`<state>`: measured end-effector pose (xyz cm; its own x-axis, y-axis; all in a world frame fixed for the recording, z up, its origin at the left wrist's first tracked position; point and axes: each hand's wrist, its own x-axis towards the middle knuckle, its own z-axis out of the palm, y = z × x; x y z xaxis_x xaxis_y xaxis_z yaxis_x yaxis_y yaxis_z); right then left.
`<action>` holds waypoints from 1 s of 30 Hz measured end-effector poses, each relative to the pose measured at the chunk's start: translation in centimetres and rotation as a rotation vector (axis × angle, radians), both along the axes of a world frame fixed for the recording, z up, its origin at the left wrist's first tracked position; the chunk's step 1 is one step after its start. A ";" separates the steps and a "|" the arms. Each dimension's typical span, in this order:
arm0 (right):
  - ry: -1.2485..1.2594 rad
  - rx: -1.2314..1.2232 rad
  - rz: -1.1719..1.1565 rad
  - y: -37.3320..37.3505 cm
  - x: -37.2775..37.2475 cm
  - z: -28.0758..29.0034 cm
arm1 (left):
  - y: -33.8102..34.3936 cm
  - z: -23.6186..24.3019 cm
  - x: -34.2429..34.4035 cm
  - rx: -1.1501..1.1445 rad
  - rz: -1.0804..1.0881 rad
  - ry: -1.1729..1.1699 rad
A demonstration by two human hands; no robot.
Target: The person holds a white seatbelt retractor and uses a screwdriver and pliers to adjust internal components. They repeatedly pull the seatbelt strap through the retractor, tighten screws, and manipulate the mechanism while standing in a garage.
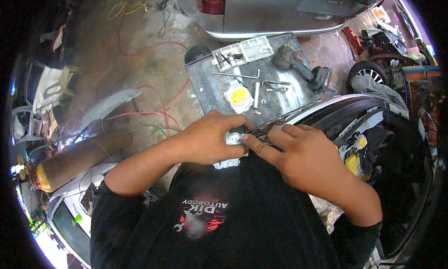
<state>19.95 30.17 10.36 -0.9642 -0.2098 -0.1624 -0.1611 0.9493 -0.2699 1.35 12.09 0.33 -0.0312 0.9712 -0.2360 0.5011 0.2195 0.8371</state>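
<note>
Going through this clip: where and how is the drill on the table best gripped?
Probably by its handle, from above, with the right hand, the nearer one. The drill lies on its side, and the handle is slimmer than the bulky head and battery it joins.

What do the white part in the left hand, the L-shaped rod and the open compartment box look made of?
White part in the left hand: probably moulded plastic, judging by its pale, slightly glossy surface; the hand hides much of it.
L-shaped rod: likely bare steel, from its smooth grey sheen.
Open compartment box: seemingly rigid whitish plastic, given its thin walls.
</note>
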 end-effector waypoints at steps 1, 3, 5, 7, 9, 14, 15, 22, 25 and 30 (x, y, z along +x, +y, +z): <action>0.001 0.034 0.010 -0.3 0.1 0.1 | 0.0 0.2 0.1 -0.006 0.002 0.018; -0.003 0.108 0.025 -0.8 0.3 0.3 | 0.1 0.6 0.1 -0.012 0.001 0.047; 0.017 0.108 0.018 -0.9 0.4 0.3 | 0.2 0.5 0.1 -0.016 -0.008 0.037; 0.023 0.123 0.031 -1.1 0.3 0.3 | 0.2 0.3 0.0 -0.030 -0.011 0.014; 0.010 0.162 0.050 -1.3 0.2 0.7 | 0.4 0.0 -0.1 -0.042 -0.022 -0.024; 0.045 0.132 0.042 -1.3 0.3 0.6 | 0.1 0.2 0.1 0.008 -0.003 0.006; 0.046 0.134 0.039 -1.3 0.2 0.7 | 0.1 0.2 0.1 0.011 -0.003 0.011; 0.049 0.134 0.082 -1.2 -0.1 1.3 | 0.1 0.5 0.1 -0.018 -0.003 -0.003; 0.044 0.163 0.074 -1.3 -0.2 1.1 | 0.0 0.4 0.3 -0.025 0.008 0.014; 0.073 0.168 0.084 -1.1 -0.3 1.0 | 0.1 0.6 0.3 -0.012 -0.007 0.005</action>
